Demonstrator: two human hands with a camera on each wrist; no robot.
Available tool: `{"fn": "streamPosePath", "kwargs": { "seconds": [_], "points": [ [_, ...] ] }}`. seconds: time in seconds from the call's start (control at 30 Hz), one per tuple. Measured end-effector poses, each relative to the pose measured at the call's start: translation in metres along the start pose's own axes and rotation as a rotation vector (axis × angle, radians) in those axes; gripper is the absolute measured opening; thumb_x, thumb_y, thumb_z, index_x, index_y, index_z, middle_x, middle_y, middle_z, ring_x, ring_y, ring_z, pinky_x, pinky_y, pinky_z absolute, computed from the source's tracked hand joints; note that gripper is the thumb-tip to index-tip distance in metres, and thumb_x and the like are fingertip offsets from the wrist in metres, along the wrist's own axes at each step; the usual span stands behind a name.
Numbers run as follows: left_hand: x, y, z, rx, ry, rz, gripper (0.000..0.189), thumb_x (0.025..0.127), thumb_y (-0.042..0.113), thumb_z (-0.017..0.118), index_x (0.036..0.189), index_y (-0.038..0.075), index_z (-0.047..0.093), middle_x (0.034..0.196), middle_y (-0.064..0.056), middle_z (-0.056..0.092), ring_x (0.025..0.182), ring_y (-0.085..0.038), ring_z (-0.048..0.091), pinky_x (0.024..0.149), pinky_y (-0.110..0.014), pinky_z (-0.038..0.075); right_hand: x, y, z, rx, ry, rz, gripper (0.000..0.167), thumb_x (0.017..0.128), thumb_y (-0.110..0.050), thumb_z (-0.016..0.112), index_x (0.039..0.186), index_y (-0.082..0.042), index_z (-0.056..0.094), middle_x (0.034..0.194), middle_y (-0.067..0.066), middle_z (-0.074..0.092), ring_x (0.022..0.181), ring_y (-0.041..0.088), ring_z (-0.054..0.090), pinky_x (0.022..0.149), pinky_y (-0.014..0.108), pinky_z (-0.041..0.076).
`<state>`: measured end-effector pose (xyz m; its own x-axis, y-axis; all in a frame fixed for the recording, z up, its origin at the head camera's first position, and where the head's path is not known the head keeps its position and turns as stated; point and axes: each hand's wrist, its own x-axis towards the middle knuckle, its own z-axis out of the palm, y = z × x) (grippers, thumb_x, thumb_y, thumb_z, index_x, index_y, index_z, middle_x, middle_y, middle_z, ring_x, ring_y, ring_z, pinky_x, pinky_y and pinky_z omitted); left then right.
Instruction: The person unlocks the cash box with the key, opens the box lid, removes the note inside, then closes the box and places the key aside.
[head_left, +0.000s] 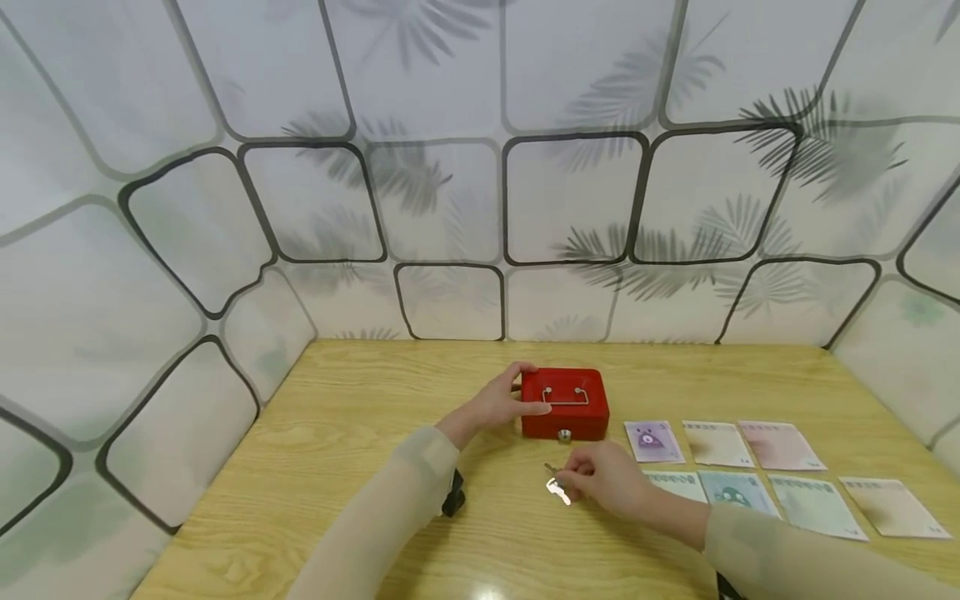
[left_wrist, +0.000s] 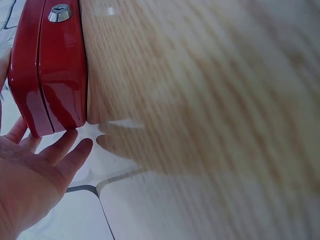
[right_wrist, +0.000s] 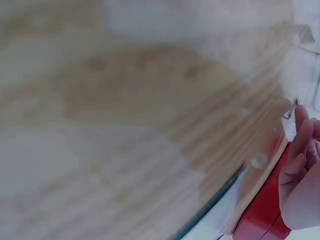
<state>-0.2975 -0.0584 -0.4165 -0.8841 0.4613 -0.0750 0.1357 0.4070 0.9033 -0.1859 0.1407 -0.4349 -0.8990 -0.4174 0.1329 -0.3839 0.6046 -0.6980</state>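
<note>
A red cash box [head_left: 564, 429] with a wire handle on its lid stands closed on the wooden table. Its silver lock [left_wrist: 60, 13] faces the front. My left hand [head_left: 501, 400] rests against the box's left end, thumb over the lid and fingers spread along the side. Just in front of the lock, my right hand [head_left: 603, 479] pinches a small metal key [head_left: 552, 468] between thumb and forefinger. A bright, glinting piece [head_left: 558, 492] shows right below those fingertips, its shape washed out by glare. In the right wrist view only a thin metal part [right_wrist: 295, 102] pokes past the fingers.
To the right lie several play banknotes in two rows, among them a purple note [head_left: 654, 442], a pink note [head_left: 782, 445] and a blue note [head_left: 738, 492]. Patterned fabric walls [head_left: 450, 208] enclose the table [head_left: 360, 392] at the back and sides.
</note>
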Motion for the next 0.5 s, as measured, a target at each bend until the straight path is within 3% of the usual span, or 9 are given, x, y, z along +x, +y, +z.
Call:
{"fn": "streamPosePath", "kwargs": {
  "seconds": [0.23,0.5],
  "points": [
    [-0.0011,0.0014,-0.0009,0.019,-0.005,-0.003,0.063,0.085,0.027,0.077,0.137,0.017,0.043,0.142,-0.011,0.047,0.132,-0.034,0.042,0.103,-0.047,0.039,0.0070,0.0035,-0.0026,-0.056,-0.051,0.040,0.019,0.093,-0.018,0.067,0.074,-0.015,0.068,0.055,-0.011,0.057,0.049,0.004,0.047,0.047,0.021,0.036],
    [-0.0007,-0.0010,-0.0022,0.046,-0.009,0.006,0.063,0.085,0.030,0.077,0.136,0.018,0.044,0.141,-0.010,0.049,0.133,-0.033,0.042,0.105,-0.048,0.037,0.0089,0.0020,-0.0026,-0.086,-0.027,0.051,0.012,0.090,-0.013,0.070,0.078,-0.013,0.071,0.056,-0.011,0.057,0.052,0.004,0.050,0.050,0.023,0.040]
  ]
}}
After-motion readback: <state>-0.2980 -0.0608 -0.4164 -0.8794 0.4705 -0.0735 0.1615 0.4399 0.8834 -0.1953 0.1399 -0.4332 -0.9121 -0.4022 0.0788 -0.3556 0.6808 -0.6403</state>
